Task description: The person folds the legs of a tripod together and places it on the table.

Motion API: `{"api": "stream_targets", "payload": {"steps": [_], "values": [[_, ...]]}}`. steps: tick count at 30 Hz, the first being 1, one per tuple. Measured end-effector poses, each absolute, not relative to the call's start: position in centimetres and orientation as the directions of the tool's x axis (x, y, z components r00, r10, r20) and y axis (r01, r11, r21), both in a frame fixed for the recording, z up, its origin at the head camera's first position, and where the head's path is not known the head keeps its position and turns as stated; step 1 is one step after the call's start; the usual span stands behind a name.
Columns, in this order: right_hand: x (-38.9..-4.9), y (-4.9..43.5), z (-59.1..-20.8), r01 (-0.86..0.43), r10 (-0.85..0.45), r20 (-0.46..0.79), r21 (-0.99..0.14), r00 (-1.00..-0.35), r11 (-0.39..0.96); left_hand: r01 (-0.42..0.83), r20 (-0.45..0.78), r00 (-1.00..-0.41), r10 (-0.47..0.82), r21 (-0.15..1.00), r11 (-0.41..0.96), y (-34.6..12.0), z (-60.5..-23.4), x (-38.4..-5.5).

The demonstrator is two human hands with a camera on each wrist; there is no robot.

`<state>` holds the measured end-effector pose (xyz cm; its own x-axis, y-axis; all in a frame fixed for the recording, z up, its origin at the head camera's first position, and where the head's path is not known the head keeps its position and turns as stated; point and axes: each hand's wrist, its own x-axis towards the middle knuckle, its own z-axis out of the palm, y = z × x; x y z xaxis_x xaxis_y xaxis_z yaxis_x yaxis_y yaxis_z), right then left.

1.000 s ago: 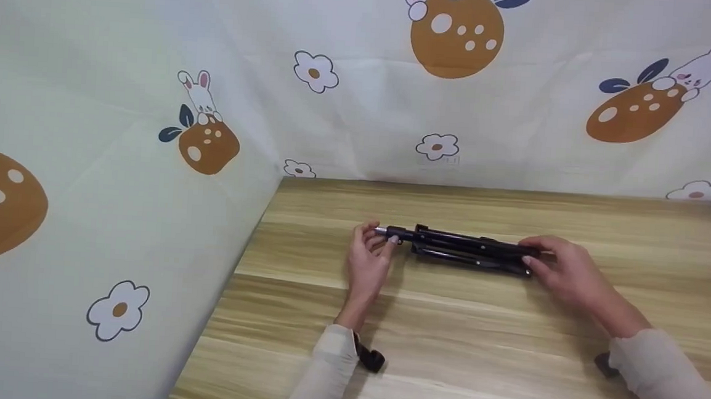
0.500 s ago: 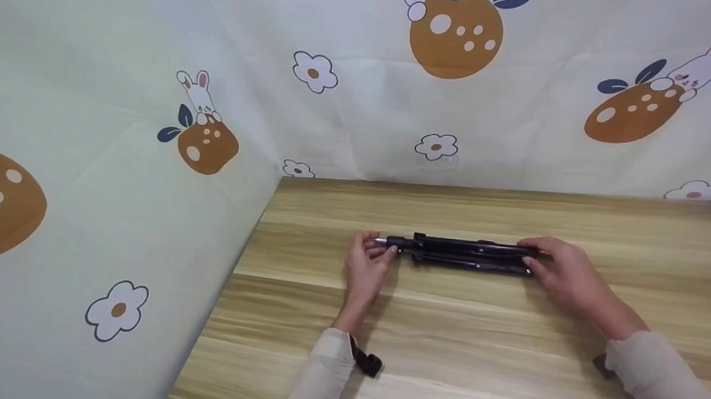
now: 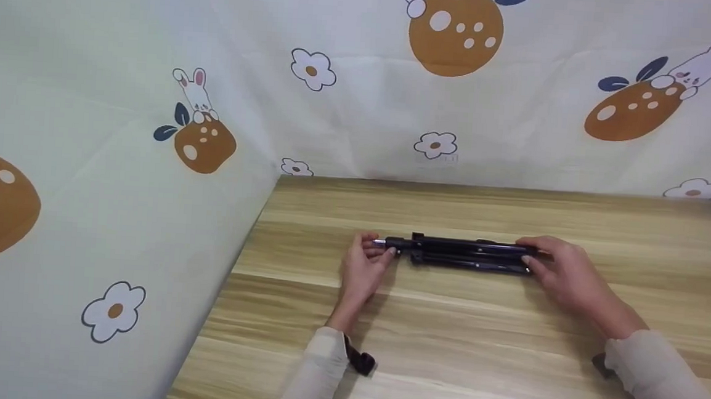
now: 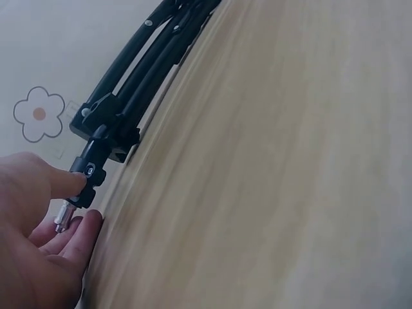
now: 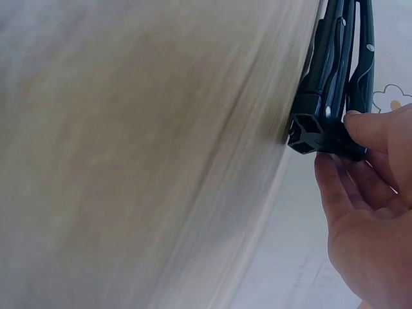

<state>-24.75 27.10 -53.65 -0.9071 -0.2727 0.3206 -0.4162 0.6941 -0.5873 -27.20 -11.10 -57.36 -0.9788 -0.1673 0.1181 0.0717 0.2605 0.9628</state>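
Note:
A folded black light stand [image 3: 472, 255] lies crosswise on the wooden table in the head view, its legs tucked along the centre pole. At its left end my left hand [image 3: 364, 271] pinches the collar beside the silver tip. The left wrist view shows that thumb on the collar [image 4: 87, 174] and other fingers spread beneath the silver tip [image 4: 63, 217]. My right hand [image 3: 567, 277] grips the opposite end. In the right wrist view the thumb presses one side of the leg ends [image 5: 322, 132], with the fingers underneath; some fingertips are hidden there.
The wood-grain table [image 3: 445, 353] meets a pale cloth wall [image 3: 361, 101] printed with rabbits, oranges and flowers at the back and left. A dark strap end [image 3: 361, 359] hangs at the left wrist.
The left end of the light stand has come down slightly toward me with my left hand, so the stand lies more level across the view. My right hand stays nearly still.

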Motion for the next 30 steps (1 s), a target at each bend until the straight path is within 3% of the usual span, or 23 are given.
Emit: {"api": "stream_targets", "payload": {"steps": [21,30], "values": [[-25.0,27.2,-53.8,-0.414,-0.27,0.32,-0.591,-0.908,0.692,0.098,0.15,-0.984,-0.099,0.91,0.403,-11.4,-57.1,-27.1],[-25.8,27.1,-53.1,-0.341,-0.27,0.21,-0.651,-0.94,0.678,0.169,0.305,-0.948,-0.093,0.727,0.665,-11.1,-56.0,-27.4]]}}
